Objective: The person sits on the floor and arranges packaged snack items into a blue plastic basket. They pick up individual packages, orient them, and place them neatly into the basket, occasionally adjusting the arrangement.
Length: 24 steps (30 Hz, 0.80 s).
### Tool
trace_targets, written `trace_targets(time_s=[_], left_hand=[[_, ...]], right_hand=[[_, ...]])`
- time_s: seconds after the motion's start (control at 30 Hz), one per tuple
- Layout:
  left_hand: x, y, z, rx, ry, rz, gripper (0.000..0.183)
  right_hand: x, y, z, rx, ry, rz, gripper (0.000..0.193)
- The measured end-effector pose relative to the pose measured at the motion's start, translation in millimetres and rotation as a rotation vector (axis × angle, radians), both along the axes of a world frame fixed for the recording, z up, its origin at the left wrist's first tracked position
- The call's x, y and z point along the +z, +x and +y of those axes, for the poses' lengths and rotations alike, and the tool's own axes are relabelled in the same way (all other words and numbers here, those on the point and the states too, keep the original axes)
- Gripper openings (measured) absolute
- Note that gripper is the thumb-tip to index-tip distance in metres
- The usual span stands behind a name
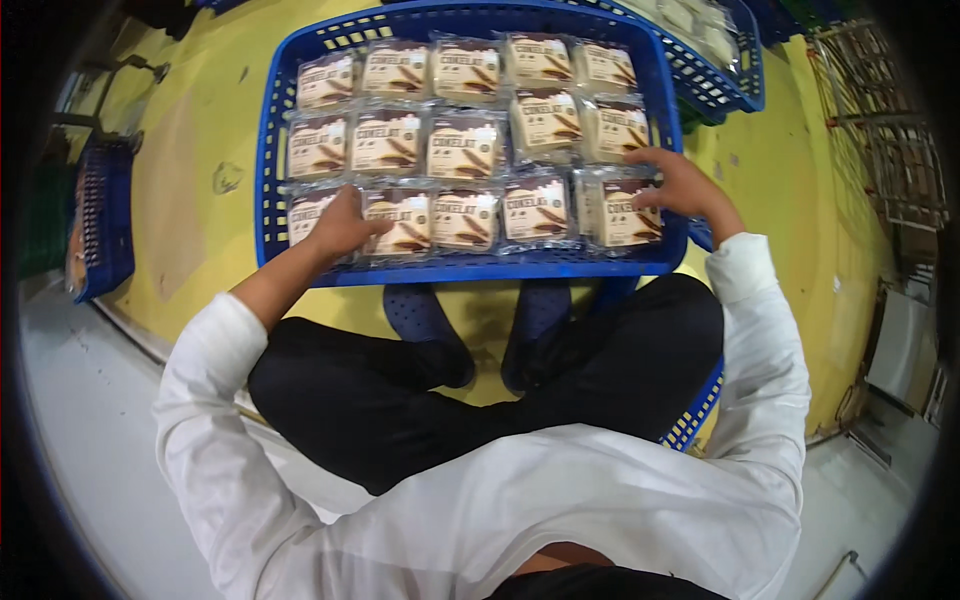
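Note:
A blue plastic crate (pixel 480 268) stands in front of my knees. Rows of square, film-wrapped packs with cream and brown labels lie face up in it. My left hand (pixel 345 228) rests at the front left, thumb apart from the fingers. Its thumb lies over one front-row pack (pixel 400 215), and its fingers partly cover the corner pack (pixel 308 215). At the right wall my right hand (pixel 688 188) has thumb and forefinger spread. The thumb touches the front right pack (pixel 625 222); the forefinger reaches a pack behind it (pixel 615 130). Its other fingers are mostly hidden.
Behind at the right, another blue crate (pixel 745 85) holds pale wrapped goods. A blue crate (pixel 105 220) stands at the far left, and wire racks (pixel 885 130) line the right side. Under me shows part of a blue crate (pixel 695 415). The floor (pixel 190 170) is yellow.

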<state>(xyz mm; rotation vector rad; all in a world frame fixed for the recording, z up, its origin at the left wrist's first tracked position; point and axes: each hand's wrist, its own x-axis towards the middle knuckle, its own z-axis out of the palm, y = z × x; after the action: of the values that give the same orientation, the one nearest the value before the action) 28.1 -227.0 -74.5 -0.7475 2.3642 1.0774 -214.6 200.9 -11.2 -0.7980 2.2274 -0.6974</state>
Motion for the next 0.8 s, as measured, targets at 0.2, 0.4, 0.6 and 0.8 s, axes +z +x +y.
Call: trace_targets(time_s=[0.2,0.4,0.6,0.8], left_hand=[[57,-13,34,-0.415,-0.445,0.380,0.063],[37,-8,39,-0.970,-0.378,0.440,0.057],[32,-11,30,-1.070,-0.344,0.271,0.046],[52,-27,29,-0.776,-0.146,0.154,0.046]], right_hand=[[9,10,-5,0.219,0.237,0.202,0.050],[42,4,-15,0.149,0.025,-0.165,0.037],[34,22,-114,0.148,-0.204,-0.347,0.035],[-8,19,-148,0.190,-0.104,0.068,0.038]])
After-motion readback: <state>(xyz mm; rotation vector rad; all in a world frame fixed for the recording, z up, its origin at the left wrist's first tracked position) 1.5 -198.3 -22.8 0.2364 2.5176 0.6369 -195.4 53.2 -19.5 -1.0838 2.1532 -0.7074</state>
